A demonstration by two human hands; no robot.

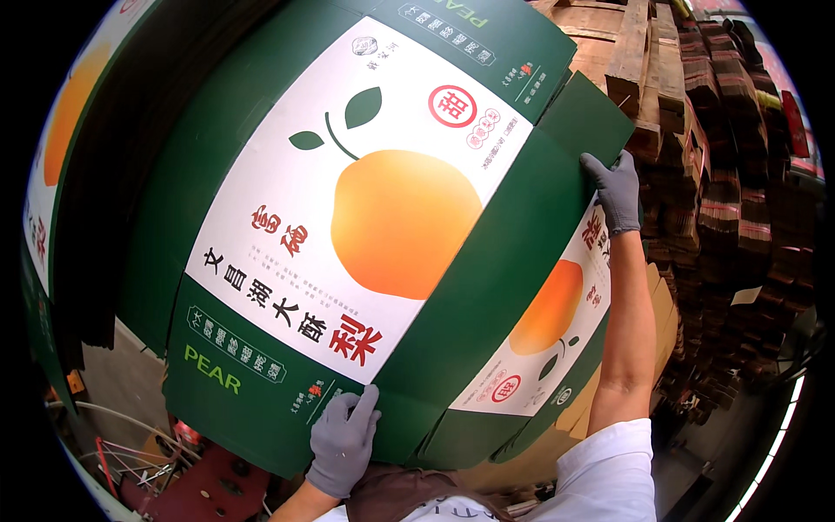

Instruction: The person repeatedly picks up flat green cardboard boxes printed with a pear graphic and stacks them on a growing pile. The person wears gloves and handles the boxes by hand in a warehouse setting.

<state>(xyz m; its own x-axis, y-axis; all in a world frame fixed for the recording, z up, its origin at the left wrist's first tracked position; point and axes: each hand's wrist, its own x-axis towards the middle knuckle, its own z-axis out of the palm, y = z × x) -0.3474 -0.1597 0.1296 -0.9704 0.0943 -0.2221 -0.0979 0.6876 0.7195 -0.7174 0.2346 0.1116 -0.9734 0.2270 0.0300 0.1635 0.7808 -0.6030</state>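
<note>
Both gloved hands pinch a big flat green box [348,235]: left hand [344,439] at the bottom edge, right hand [616,190] up top. Grip's only at the edges, so it could bow or slip onto the cardboard stacks [739,200].

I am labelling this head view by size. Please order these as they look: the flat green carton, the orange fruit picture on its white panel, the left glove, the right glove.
1. Flat green carton.
2. Orange fruit picture.
3. Left glove and right glove: they look alike in size, and the left is nearer the camera, so I do not rank them.
</note>
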